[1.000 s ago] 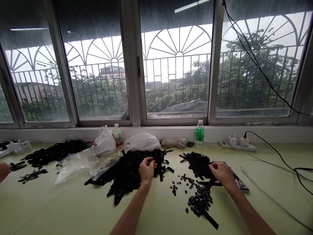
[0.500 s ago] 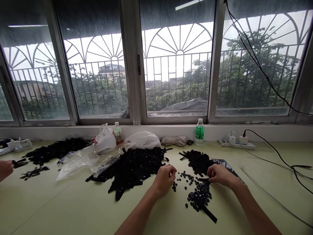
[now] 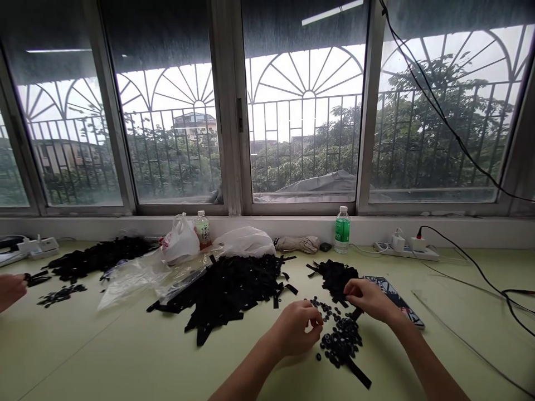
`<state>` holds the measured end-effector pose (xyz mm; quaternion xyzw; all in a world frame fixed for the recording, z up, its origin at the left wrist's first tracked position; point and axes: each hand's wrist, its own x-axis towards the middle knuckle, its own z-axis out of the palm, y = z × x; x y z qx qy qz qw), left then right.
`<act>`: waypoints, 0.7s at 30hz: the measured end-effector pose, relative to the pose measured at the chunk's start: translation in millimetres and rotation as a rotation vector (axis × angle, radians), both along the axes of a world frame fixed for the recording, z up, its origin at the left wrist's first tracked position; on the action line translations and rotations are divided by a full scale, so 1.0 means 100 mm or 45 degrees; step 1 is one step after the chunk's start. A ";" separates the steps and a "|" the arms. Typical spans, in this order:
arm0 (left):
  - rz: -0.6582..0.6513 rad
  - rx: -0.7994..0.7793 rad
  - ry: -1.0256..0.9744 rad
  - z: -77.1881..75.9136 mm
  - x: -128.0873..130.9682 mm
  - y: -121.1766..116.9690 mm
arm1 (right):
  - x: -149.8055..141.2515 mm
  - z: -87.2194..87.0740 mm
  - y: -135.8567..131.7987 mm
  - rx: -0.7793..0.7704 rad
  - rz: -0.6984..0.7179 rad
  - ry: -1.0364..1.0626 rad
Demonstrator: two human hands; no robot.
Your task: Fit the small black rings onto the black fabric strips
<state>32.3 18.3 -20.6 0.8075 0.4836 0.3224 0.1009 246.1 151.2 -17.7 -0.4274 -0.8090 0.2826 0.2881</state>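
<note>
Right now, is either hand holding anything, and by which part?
It cannot be told: the left hand curls beside the black buttons, the right hand is by the smallest pile of black strips, and neither grip clearly shows anything.

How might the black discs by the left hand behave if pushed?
The black discs would probably scatter, since they lie loose and several sit apart. Each is likely light, being small, and may slide more than roll, as many appear to lie flat.

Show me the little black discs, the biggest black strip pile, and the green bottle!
Little black discs (image 3: pixel 343 334): head view, on the heap's middle.
Biggest black strip pile (image 3: pixel 240 284): head view, on its middle.
Green bottle (image 3: pixel 342 227): head view, on the label.
</note>
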 end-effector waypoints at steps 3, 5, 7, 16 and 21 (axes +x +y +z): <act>-0.013 -0.043 0.000 0.02 -0.04 0.01 | -0.08 0.02 -0.03 0.009 0.034 0.103; -0.066 -0.115 0.016 0.04 -0.08 0.00 | -0.14 0.01 -0.05 0.000 0.045 0.149; -0.135 -0.247 0.020 0.06 -0.11 -0.01 | -0.19 0.00 -0.08 -0.025 0.058 0.180; -0.198 -0.509 -0.065 -0.04 -0.15 0.01 | -0.32 0.05 -0.27 -0.207 0.229 0.344; -0.106 -0.470 -0.387 -0.10 -0.08 0.07 | -0.37 0.06 -0.33 -0.255 0.290 0.403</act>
